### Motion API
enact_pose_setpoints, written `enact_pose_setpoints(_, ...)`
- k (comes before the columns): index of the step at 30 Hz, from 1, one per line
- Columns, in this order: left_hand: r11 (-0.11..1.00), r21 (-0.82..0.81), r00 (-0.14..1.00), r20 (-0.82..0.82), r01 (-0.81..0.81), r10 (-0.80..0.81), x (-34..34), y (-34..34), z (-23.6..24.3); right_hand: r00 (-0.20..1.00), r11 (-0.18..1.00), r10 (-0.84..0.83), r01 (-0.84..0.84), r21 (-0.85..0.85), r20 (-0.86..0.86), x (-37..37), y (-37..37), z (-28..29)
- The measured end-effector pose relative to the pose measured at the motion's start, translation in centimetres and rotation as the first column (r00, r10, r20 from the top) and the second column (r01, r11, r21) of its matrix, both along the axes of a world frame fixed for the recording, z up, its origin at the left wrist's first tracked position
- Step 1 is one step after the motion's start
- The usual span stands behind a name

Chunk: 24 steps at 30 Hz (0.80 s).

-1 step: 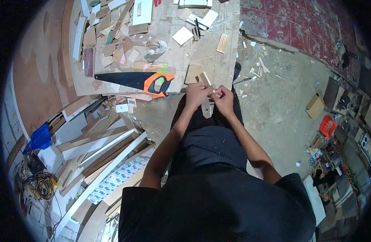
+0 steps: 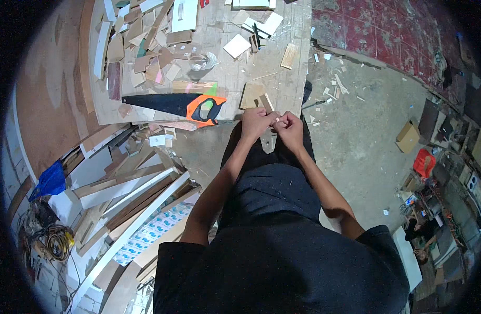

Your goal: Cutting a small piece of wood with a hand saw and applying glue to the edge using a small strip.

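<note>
Head view: left hand (image 2: 255,125) and right hand (image 2: 290,131), each grip closed on a wooden strip (image 2: 269,103), long axis pointing forward, slightly left.

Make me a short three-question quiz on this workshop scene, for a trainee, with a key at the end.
1. True or false: the bare left hand and the bare right hand are close together.
2. On which side of them does the handsaw with a black blade and orange-and-black handle lie? A) left B) right
3. Fill in: the narrow, pale wooden strip projects forward from the ____ hand's fingers.

Key: 1. True; 2. A; 3. left
</note>
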<state>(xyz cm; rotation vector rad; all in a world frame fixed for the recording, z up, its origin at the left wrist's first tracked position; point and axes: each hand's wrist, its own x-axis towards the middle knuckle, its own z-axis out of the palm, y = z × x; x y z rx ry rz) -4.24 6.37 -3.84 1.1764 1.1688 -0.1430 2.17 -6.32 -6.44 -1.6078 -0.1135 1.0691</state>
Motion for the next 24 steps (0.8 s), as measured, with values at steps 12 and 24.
enact_pose_setpoints(12,0.795,0.320,0.847,-0.052,0.516,-0.529,-0.8,1.3,0.3,0.968,0.968,0.222,-0.203,-0.150,0.119,2.9,1.6,1.8)
enact_pose_setpoints(24,0.713,0.661,0.970,-0.207,0.234,-0.126,-3.1,6.9,-2.4,0.712,0.855,0.470,-0.223,-0.468,0.521,3.5,7.2,-0.6)
